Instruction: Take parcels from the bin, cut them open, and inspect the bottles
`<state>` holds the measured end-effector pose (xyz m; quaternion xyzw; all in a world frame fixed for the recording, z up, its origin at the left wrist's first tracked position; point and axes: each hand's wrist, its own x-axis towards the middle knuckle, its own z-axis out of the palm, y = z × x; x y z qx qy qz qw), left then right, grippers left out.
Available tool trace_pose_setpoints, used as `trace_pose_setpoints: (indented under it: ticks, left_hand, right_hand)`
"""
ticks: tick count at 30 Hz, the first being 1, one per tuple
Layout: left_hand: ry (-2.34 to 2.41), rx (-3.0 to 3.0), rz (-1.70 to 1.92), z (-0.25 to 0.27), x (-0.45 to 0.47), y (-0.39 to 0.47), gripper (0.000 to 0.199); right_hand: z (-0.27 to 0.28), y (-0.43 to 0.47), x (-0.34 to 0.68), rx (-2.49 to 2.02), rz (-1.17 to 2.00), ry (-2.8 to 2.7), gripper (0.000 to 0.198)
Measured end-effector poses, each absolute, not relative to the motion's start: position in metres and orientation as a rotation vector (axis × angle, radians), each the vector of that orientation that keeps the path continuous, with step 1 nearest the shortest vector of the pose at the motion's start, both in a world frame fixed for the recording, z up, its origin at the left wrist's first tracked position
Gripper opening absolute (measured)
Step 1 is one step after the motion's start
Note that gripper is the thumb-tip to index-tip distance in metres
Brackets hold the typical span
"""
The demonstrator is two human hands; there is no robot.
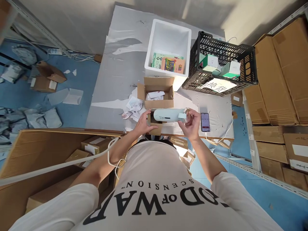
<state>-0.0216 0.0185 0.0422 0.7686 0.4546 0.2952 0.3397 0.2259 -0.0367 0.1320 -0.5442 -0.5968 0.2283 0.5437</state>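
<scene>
A pale blue bottle [168, 115] with dark lettering lies level above the table's front edge. My right hand [192, 124] grips its right end, where a clear, shiny part shows between the fingers. My left hand [143, 124] is closed on the left side of a small open cardboard box [156, 129]. The bottle's left end lies over this box and hides part of it. Just behind stands a larger open carton [159, 103] with folded white papers [156, 95] inside. Crumpled printed paper [134, 105] lies to the left of the carton.
A white foam box [168, 35] with colourful packets and a black crate [223, 48] with green-and-white boxes stand at the back. A phone [205, 122] on a white cable lies at right. Stacked cartons [276, 80] rise at far right; a large carton [43, 150] is at left.
</scene>
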Motion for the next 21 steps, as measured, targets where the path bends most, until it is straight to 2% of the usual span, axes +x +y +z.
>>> trace_pose_setpoints:
  ticks: [6, 13, 17, 21]
  left_hand:
    - [1.260, 1.964, 0.777, 0.041, -0.012, 0.015, 0.088]
    - [1.273, 1.964, 0.803, 0.038, 0.001, 0.012, 0.074]
    - [1.309, 1.956, 0.796, 0.038, 0.004, 0.010, 0.068]
    - [1.345, 1.932, 0.764, 0.036, 0.000, 0.010, 0.070]
  right_hand:
    - [0.141, -0.035, 0.222, -1.365, 0.526, -1.592, 0.046]
    - [0.148, -0.022, 0.190, -1.636, 0.494, -1.946, 0.038]
    - [0.136, -0.012, 0.177, -1.863, 0.347, -2.163, 0.046]
    - [0.130, -0.005, 0.180, -1.871, 0.334, -2.441, 0.051]
